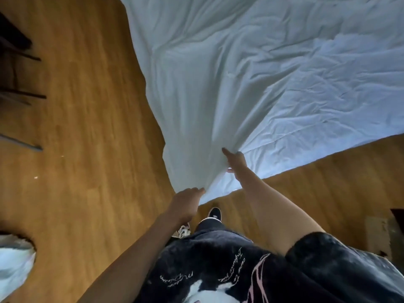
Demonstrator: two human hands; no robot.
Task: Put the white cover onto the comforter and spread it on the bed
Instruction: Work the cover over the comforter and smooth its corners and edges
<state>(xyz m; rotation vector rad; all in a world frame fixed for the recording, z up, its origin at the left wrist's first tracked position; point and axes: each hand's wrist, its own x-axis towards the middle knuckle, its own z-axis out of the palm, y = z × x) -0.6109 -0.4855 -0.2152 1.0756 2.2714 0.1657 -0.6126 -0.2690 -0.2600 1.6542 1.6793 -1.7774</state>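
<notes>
While the person stands on the wooden floor [83, 127] looking down, both hands are busy at one corner of the white cover [251, 73]. Their left hand [185, 201] pinches the cloth at the very tip of that corner, fingers curled onto the fabric. Their right hand [237, 164] is a little further along, gripping a bunched fold of the same cover, with one finger pointing out over the cloth and the others tucked underneath. From the two hands, creases fan outward across the sheet.

That cover is spread wide and wrinkled, filling the upper right of the view, with its left edge and near edge standing out against the floor. I cannot tell from here whether it lies on the bed or hangs above the boards, nor whether the comforter is inside it.

Below the hands, one dark shoe [214, 213] with a pale sole points toward the cover's near edge. Far off at the lower left, another heap of white bedding [15, 259] sits on the floor, well apart from the cover.
</notes>
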